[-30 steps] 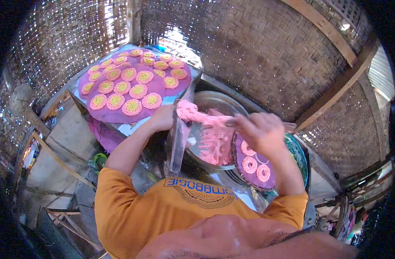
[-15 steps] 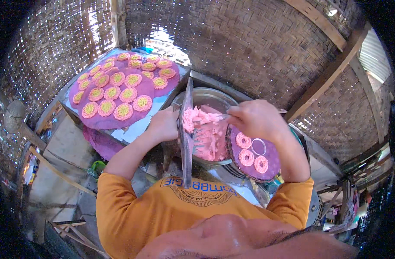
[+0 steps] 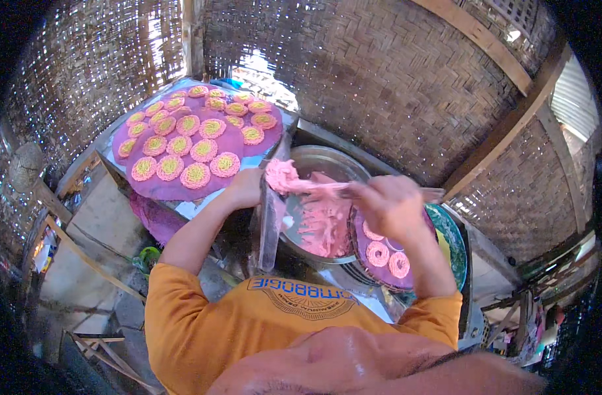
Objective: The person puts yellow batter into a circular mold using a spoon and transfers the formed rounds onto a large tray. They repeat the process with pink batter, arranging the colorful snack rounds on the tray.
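Note:
My left hand [image 3: 247, 187] is closed round a long, narrow wooden tool, like a dough press [image 3: 269, 237], tilted over the basin's left side. A lump of pink dough [image 3: 282, 176] sits on that tool. In my right hand [image 3: 393, 205] is a flat spatula [image 3: 432, 195], its working end covered with dough that stretches across to the lump. Below is a round metal basin [image 3: 324, 153] with more pink dough smeared inside. Under my right forearm, a round purple cloth [image 3: 378, 271] carries pink dough rings [image 3: 378, 253]; my arm hides part of it.
At the left, a table [image 3: 209, 196] bears purple cloths [image 3: 234, 141] with many pink, yellow-centred rounds [image 3: 196, 175]. A green tub [image 3: 453, 230] stands right of the basin. Woven bamboo walls [image 3: 373, 72] close in behind, and a wooden beam [image 3: 505, 125] slants down at the right.
The press has tipped so its broad side shows, and its near end has swung left. My right hand has turned; dough now stretches from the spatula to the lump on the press.

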Available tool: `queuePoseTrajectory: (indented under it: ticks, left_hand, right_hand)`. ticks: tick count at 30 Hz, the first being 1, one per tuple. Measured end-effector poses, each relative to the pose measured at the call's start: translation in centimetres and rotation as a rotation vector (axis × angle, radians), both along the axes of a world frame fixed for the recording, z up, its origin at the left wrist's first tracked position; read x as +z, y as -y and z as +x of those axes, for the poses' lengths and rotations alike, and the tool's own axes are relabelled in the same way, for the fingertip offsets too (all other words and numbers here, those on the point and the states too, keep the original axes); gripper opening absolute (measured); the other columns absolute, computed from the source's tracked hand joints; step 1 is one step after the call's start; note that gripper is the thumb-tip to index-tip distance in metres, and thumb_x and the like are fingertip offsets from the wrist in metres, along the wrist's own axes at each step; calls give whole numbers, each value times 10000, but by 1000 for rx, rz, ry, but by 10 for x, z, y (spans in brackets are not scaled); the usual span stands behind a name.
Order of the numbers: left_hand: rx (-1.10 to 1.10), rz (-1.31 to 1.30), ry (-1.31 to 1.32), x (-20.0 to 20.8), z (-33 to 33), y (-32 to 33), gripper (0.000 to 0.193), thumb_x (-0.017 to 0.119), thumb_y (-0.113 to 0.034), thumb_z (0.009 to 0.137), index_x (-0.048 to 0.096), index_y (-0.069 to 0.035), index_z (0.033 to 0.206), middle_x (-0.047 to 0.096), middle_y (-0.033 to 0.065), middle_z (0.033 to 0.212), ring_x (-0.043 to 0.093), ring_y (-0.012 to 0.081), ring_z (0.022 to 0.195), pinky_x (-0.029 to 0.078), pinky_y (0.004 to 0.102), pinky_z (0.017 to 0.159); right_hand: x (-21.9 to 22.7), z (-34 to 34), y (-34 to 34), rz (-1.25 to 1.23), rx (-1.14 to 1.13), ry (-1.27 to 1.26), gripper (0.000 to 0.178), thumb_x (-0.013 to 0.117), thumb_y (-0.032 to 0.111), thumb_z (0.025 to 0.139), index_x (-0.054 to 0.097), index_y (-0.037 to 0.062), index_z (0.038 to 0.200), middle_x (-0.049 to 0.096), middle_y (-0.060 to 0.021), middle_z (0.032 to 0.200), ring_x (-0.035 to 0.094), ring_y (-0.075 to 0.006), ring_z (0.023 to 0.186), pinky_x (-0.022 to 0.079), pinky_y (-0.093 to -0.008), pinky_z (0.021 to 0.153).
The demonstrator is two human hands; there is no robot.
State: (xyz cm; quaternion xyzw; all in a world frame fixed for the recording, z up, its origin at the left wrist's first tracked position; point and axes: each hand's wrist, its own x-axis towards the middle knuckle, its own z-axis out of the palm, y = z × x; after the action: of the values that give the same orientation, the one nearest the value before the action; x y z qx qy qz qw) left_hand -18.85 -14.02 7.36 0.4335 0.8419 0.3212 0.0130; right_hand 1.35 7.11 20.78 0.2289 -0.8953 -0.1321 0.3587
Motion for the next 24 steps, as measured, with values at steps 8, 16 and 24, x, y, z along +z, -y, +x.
queuePoseTrajectory:
  ticks: [8,16,24]
  left_hand:
    - [-15,18,-130,21,24,-9,404,589,-343,664,600,-51,944,589,219,912,576,377,845,467,438,749]
    - [21,-193,-98,15,29,-30,347,590,-274,646,620,-7,867,592,228,910,586,366,851,466,429,764]
    - [-72,28,-5,-13,-16,-3,356,593,-299,674,626,-38,913,609,221,901,588,359,867,464,407,751]
  right_hand:
    - [16,-2,-9,-23,-19,34,239,648,172,627,633,141,863,509,-17,638,544,-213,585,414,-342,506]
    - [-34,-29,24,172,39,60,310,608,208,628,604,150,932,559,0,739,557,-175,633,423,-308,534]
    - [-11,-6,-4,-159,-24,59,238,649,196,683,613,121,906,505,-25,629,551,-214,585,439,-341,526]
